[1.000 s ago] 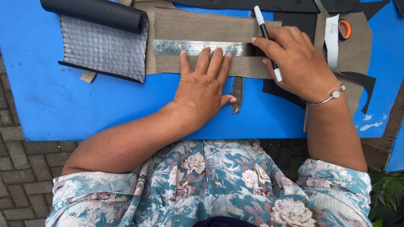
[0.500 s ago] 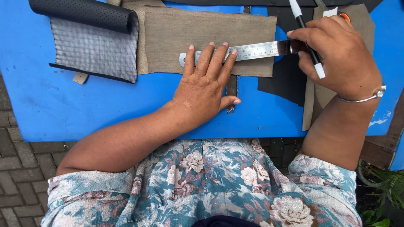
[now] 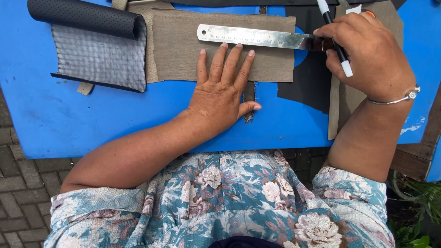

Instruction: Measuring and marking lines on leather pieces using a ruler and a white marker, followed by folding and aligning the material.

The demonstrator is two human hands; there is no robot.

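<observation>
My left hand (image 3: 221, 89) lies flat, fingers spread, on an olive-brown piece of material (image 3: 183, 50) on the blue table (image 3: 69, 124). A steel ruler (image 3: 252, 37) lies across the top of that piece, just beyond my fingertips. My right hand (image 3: 367, 53) pinches the ruler's right end with its fingertips. It also holds a black pen with white ends (image 3: 334, 36) upright between the fingers. A silver bracelet (image 3: 399, 97) sits on the right wrist.
A black perforated roll with a grey mesh backing (image 3: 96, 46) lies at the left. Dark pieces (image 3: 308, 82) and a tan strip (image 3: 334, 110) lie under the right hand. Brick paving (image 3: 18, 183) shows below the table edge; plants (image 3: 418, 216) stand at lower right.
The ruler has slid up and to the right, out from under my left fingers, drawn by my right hand. My left hand has stayed flat on the olive piece.
</observation>
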